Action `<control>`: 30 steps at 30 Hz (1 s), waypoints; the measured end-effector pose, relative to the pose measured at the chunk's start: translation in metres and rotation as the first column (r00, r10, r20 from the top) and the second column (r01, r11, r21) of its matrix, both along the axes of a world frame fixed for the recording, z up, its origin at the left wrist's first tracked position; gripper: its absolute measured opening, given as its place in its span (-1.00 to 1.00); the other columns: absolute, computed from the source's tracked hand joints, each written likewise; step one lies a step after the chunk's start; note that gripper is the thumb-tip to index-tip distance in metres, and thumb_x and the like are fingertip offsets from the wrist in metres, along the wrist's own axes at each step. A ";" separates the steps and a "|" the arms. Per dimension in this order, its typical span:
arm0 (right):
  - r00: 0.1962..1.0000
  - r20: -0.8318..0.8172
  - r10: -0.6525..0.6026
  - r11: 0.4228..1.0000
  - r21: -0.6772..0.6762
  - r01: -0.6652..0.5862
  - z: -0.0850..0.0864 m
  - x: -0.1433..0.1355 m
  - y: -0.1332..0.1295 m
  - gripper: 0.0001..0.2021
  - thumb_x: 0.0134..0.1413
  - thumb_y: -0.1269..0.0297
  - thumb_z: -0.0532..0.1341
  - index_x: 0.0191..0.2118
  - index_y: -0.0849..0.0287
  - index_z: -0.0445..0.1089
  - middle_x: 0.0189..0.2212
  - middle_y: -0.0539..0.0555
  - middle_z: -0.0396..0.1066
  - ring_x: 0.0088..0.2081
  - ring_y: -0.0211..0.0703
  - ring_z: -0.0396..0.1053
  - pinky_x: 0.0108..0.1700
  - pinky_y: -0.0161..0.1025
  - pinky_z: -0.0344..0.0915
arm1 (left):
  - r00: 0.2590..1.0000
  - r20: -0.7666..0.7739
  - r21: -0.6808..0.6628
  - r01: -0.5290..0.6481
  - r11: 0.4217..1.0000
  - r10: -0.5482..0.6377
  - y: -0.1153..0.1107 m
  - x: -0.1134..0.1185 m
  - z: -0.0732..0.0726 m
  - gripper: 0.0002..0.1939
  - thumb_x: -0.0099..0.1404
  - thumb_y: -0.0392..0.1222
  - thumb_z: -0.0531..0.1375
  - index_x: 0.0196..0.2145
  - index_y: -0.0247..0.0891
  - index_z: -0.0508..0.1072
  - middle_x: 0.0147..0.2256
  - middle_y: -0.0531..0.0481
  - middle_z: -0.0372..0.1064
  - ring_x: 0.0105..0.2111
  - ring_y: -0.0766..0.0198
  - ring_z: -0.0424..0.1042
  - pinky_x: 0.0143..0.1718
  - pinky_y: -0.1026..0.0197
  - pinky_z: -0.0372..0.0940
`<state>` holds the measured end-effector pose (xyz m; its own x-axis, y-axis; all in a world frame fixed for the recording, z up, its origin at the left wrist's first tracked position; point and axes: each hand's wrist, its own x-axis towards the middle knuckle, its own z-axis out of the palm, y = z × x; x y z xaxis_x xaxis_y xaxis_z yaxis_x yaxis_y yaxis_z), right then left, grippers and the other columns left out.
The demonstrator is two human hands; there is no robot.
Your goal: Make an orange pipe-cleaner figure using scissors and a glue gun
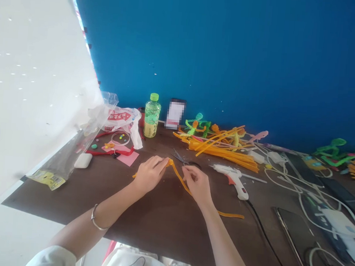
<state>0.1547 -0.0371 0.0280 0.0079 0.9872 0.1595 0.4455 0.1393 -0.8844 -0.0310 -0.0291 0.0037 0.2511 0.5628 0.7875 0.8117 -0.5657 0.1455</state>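
Note:
My left hand (152,173) is closed, its thumb and fingertips pinching an orange pipe cleaner (177,176) where it is bent or knotted. From that pinch the pipe cleaner slopes down to the right, passes behind my right hand and forearm, and its far end lies on the table. A short orange end also shows left of my left hand. My right hand (196,184) is closed in a pinch close beside the strand; what sits between its fingertips is too small to make out. Just beyond those fingers lie scissors (180,156) with dark handles, blades toward the left.
A white glue gun (232,180) lies at right, its black cord running forward. Behind are a bundle of orange pipe cleaners (225,155) and a green-capped bottle (152,116). White cables (302,188) and a phone (295,232) lie far right; plastic packaging (61,160) is left.

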 end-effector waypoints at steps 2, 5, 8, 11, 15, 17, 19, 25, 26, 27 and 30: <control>0.995 0.036 -0.090 0.996 -0.006 0.090 0.003 -0.001 -0.001 -0.66 0.01 0.00 0.08 -0.47 0.20 0.36 -0.71 -0.02 0.28 -0.60 -0.22 0.28 -0.44 -0.30 0.20 | 1.000 -0.010 -0.002 0.005 1.000 -0.005 0.000 0.000 0.000 -0.74 0.23 -0.32 0.04 -0.11 -0.25 0.34 -0.39 -0.04 0.36 -0.35 0.33 0.37 -0.36 0.34 0.28; 0.997 -0.019 -0.077 0.997 -0.013 0.076 0.010 -0.005 -0.001 -0.58 0.04 -0.06 0.01 -0.50 0.20 0.35 -0.59 0.06 0.39 -0.49 -0.18 0.35 -0.38 -0.29 0.24 | 1.000 -0.021 -0.007 0.008 1.000 -0.009 -0.001 -0.001 0.001 -0.73 0.24 -0.32 0.03 -0.10 -0.26 0.34 -0.38 -0.05 0.36 -0.35 0.33 0.37 -0.35 0.33 0.28; 0.984 -0.171 0.045 0.992 -0.108 -0.064 0.015 -0.014 -0.001 -0.66 -0.08 -0.04 0.16 -0.41 0.20 0.35 -0.46 0.09 0.44 -0.38 -0.13 0.39 -0.31 -0.27 0.28 | 1.000 -0.014 0.005 0.017 1.000 -0.017 -0.001 0.000 0.001 -0.73 0.23 -0.34 0.04 -0.09 -0.25 0.33 -0.37 -0.05 0.37 -0.35 0.33 0.36 -0.35 0.33 0.28; 0.943 -0.327 0.065 0.966 -0.215 -0.141 0.015 -0.022 -0.001 -0.68 -0.21 0.03 0.27 -0.45 0.21 0.32 -0.54 0.04 0.40 -0.49 -0.19 0.37 -0.39 -0.27 0.30 | 1.000 -0.017 0.017 0.022 1.000 -0.022 -0.001 0.000 0.001 -0.72 0.23 -0.34 0.04 -0.09 -0.24 0.32 -0.36 -0.05 0.37 -0.35 0.33 0.36 -0.36 0.33 0.28; 0.947 -0.319 0.030 0.956 -0.268 -0.121 0.018 -0.024 -0.003 -0.69 -0.24 0.07 0.28 -0.42 0.23 0.39 -0.57 0.02 0.38 -0.65 -0.32 0.24 -0.60 -0.35 0.17 | 0.999 -0.034 0.024 0.019 1.000 -0.018 -0.001 -0.001 0.001 -0.71 0.23 -0.34 0.04 -0.08 -0.25 0.32 -0.35 -0.05 0.36 -0.35 0.32 0.35 -0.37 0.32 0.27; 0.969 -0.244 0.022 0.961 -0.264 -0.089 0.021 -0.022 -0.004 -0.71 -0.22 0.09 0.27 -0.42 0.24 0.43 -0.58 0.04 0.39 -0.62 -0.30 0.24 -0.64 -0.38 0.11 | 0.999 -0.047 0.027 0.020 0.999 -0.019 -0.001 -0.001 0.001 -0.70 0.23 -0.34 0.03 -0.07 -0.24 0.31 -0.35 -0.06 0.36 -0.36 0.33 0.35 -0.37 0.32 0.27; 0.979 -0.202 0.018 0.966 -0.250 -0.070 0.023 -0.020 -0.004 -0.72 -0.20 0.11 0.26 -0.42 0.25 0.45 -0.58 0.06 0.39 -0.60 -0.29 0.24 -0.64 -0.38 0.09 | 0.998 -0.065 0.031 0.023 0.999 -0.021 -0.002 -0.002 0.001 -0.70 0.23 -0.35 0.03 -0.07 -0.24 0.31 -0.34 -0.06 0.35 -0.36 0.33 0.35 -0.39 0.32 0.26; 0.969 -0.247 0.013 0.962 -0.262 -0.080 0.023 -0.021 -0.005 -0.71 -0.18 0.08 0.25 -0.43 0.23 0.44 -0.60 0.01 0.35 -0.64 -0.35 0.15 -0.65 -0.39 0.02 | 0.994 -0.103 0.045 0.027 0.999 -0.022 -0.004 -0.002 0.004 -0.67 0.20 -0.39 0.05 -0.06 -0.24 0.30 -0.32 -0.05 0.36 -0.36 0.32 0.34 -0.40 0.32 0.25; 0.970 -0.242 0.022 0.962 -0.260 -0.086 0.023 -0.022 -0.005 -0.72 -0.18 0.07 0.24 -0.44 0.23 0.44 -0.61 0.01 0.34 -0.64 -0.36 0.14 -0.65 -0.39 0.00 | 0.994 -0.107 0.051 0.032 0.998 -0.026 -0.004 -0.002 0.004 -0.66 0.20 -0.40 0.05 -0.06 -0.24 0.30 -0.32 -0.05 0.36 -0.36 0.32 0.34 -0.40 0.32 0.25; 0.972 -0.231 0.034 0.962 -0.255 -0.094 0.024 -0.022 -0.004 -0.72 -0.18 0.07 0.24 -0.45 0.23 0.43 -0.62 0.00 0.34 -0.65 -0.36 0.13 -0.65 -0.38 -0.01 | 0.994 -0.108 0.057 0.037 0.998 -0.030 -0.004 -0.003 0.004 -0.65 0.19 -0.40 0.06 -0.05 -0.25 0.29 -0.31 -0.05 0.37 -0.35 0.32 0.34 -0.40 0.32 0.25; 0.981 -0.182 0.062 0.966 -0.236 -0.105 0.028 -0.024 -0.004 -0.72 -0.16 0.07 0.23 -0.49 0.23 0.44 -0.64 -0.01 0.31 -0.65 -0.37 0.10 -0.64 -0.37 -0.02 | 0.994 -0.104 0.070 0.047 0.996 -0.040 -0.003 -0.003 0.003 -0.63 0.19 -0.41 0.06 -0.03 -0.25 0.27 -0.30 -0.05 0.37 -0.35 0.32 0.34 -0.39 0.32 0.25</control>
